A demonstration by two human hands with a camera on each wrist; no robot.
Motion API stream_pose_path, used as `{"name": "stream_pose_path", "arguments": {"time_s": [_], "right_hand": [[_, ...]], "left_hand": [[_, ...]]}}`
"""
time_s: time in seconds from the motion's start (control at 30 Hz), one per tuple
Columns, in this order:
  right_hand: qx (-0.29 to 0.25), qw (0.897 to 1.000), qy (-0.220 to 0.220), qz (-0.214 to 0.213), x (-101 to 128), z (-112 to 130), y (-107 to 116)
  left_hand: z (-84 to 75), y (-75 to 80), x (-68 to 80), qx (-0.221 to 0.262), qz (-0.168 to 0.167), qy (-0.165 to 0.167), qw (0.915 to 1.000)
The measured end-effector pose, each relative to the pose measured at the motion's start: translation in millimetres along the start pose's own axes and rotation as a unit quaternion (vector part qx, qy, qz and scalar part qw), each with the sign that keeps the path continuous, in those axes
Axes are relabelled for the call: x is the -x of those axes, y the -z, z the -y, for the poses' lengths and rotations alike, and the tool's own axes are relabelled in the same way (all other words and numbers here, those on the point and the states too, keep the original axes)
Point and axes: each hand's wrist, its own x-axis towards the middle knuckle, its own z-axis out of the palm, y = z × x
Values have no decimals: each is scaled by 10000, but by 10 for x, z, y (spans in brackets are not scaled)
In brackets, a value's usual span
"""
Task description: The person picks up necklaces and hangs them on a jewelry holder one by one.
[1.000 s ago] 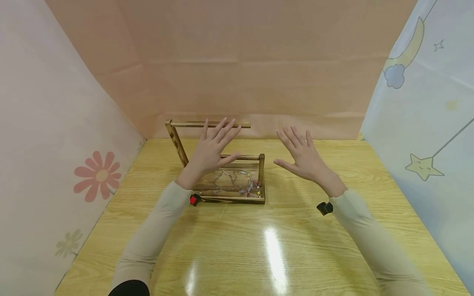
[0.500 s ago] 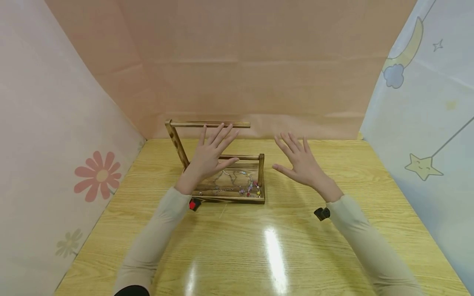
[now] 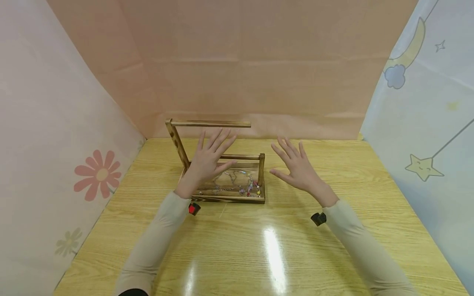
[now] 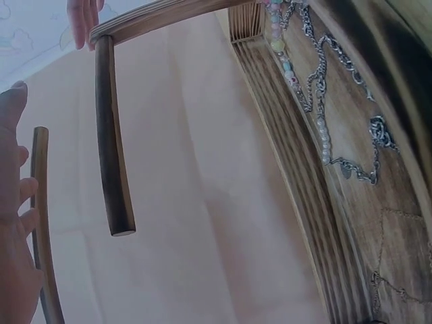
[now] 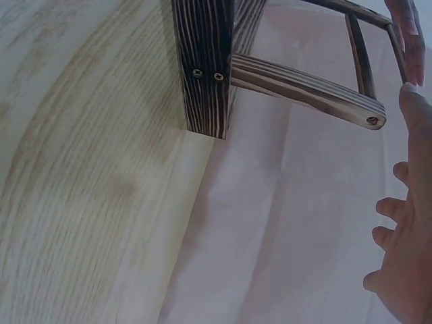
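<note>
A brown wooden jewelry stand point(image 3: 227, 200) with a shallow tray base sits on the table, left of centre in the head view. Its tall post carries a long upper bar point(image 3: 211, 123); a shorter post at the right carries a lower bar point(image 3: 242, 157). Silvery chains point(image 4: 318, 74) and a colourful beaded strand point(image 4: 285, 64) lie in the tray. Above the left part of the stand hovers my left hand point(image 3: 205, 162), fingers spread and holding nothing; it hides part of the tray. To the right of the stand, my right hand point(image 3: 300, 169) hangs in the air, also spread and without anything in it.
The light wood table point(image 3: 333, 255) runs up to a peach backdrop point(image 3: 237, 82). Pale printed panels flank both sides, one with a red flower point(image 3: 98, 175), the other with a yellow star point(image 3: 424, 167). Each wrist carries a small black camera point(image 3: 318, 218).
Both hands have drifted slightly down the head view, toward the person, and the right hand also a little to the left. The stand and jewelry stay in place.
</note>
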Motion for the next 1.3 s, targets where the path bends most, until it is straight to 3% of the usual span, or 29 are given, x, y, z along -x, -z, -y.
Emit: {"name": "stream_pose_path", "arguments": {"time_s": [0.67,1.13,1.3], "right_hand": [[-42,10000,-62,-63,72,75,-171],[-108,9998,-150,-36,156,140,-265],[-182,9997,-160,-40,177,154,-295]], "left_hand": [[38,-112,221,125,133,309,9994],[38,-164,344,278,418,644,9967],[51,-202,395,394,347,755,9958]]}}
